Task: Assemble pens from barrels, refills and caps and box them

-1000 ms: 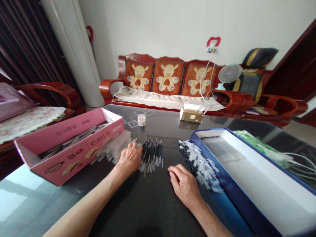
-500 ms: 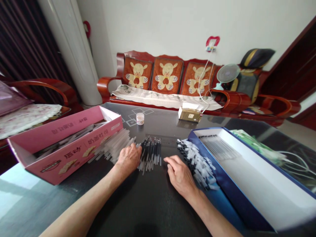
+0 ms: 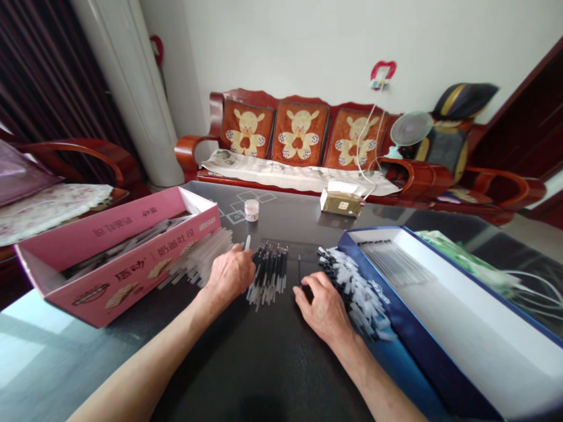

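I am pinching a clear barrel (image 3: 247, 241) in my left hand (image 3: 231, 272), the grip closed around its lower end so that its tip is sticking up past my fingers, just beside the heap of clear barrels (image 3: 206, 258) against the pink box (image 3: 109, 258). My right hand (image 3: 323, 305) is holding one thin black refill (image 3: 299, 268) in a closed grip, just right of the row of refills (image 3: 268, 272) lying on the worktop (image 3: 264, 363), with the pile of caps (image 3: 356, 287) at its far side. As I judge it, I am doing best by holding each piece near its end and keeping the single refill clear of its neighbours.
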Tool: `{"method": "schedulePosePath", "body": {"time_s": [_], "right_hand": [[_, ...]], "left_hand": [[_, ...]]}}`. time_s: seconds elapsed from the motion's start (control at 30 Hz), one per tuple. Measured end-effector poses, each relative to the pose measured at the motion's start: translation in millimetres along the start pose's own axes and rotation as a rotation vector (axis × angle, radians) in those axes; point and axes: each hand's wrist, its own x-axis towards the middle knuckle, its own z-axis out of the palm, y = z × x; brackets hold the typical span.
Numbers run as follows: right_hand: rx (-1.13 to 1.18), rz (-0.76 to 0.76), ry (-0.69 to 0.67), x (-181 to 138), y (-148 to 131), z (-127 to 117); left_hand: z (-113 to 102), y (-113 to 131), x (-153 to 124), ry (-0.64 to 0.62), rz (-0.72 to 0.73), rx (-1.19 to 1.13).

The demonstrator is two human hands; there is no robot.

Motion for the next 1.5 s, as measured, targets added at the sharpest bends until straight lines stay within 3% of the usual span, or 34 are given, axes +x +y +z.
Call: {"method": "schedulePosePath", "body": {"time_s": [0.1, 0.23, 0.3, 0.43, 0.53, 0.67, 0.8, 0.93, 1.07, 1.33, 1.5], "right_hand": [[-0.088, 0.061, -0.011, 2, -2, 3], [-0.165, 0.12, -0.028, 3, 4, 0], [-0.206, 0.14, -0.045, 2, 9, -3], [-0.287, 0.181, -0.073, 2, 14, -8], [-0.254, 0.227, -0.034, 5, 16, -11], [0.139, 0.283, 0.132, 10, 17, -15], [0.621, 0.244, 0.248, 7, 6, -11], [0.779, 0.147, 0.267, 1, -9, -8], [0.808, 0.174, 0.382, 3, -15, -15], [1.197, 0.372, 0.445, 15, -7, -21], [1.266, 0.408, 0.443, 14, -6, -17]], "left_hand": [[8, -2, 4, 0.129, 0.025, -0.245], [25, -6, 9, 0.055, 0.073, -0.668], [30, -6, 9, 0.08, 0.144, -0.755], [28, -3, 5, 0.233, 0.315, -0.542], [24, 0, 0, 0.3, 0.289, -0.287], [17, 2, -6, 0.414, 0.264, -0.049], [15, 6, -6, 0.51, 0.395, -0.074], [25, 6, -4, 0.381, 0.588, -0.273], [34, 5, -5, 0.313, 0.648, -0.295], [22, 10, -8, 0.314, 0.487, -0.108], [24, 10, -8, 0.285, 0.47, -0.056]]}}
